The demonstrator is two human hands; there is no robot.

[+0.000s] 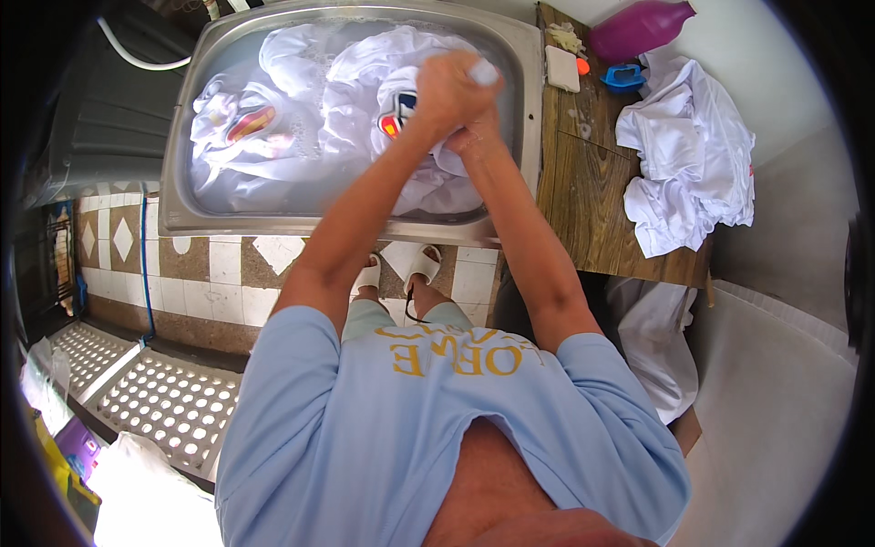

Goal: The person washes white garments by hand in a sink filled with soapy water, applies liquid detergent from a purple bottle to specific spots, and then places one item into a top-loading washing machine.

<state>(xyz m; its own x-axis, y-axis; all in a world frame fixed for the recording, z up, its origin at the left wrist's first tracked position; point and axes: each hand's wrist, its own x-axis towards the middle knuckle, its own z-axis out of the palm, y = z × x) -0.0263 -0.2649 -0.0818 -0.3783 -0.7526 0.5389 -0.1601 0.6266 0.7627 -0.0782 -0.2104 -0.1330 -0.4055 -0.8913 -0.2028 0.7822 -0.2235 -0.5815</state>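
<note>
My two hands are close together above the right part of a metal sink basin [533, 118]. My left hand [451, 89] is on top, closed, with a bit of white cloth showing beside its fingers. My right hand [476, 132] is closed just below it, its fingers partly hidden. Both grip a wet white garment [392, 73] that spreads from under them into the cloudy water; a dark, red and yellow patch shows on it. Further left, another bunched white garment [219, 105] with a red and yellow print lies in the water.
A wooden table [588, 196] right of the basin bears a white block [562, 69], an orange cap [582, 67], a blue-handled brush [623, 78], a purple bottle [638, 32] and a crumpled white garment [688, 155]. Black appliances stand left; perforated steps [169, 406] lie lower left.
</note>
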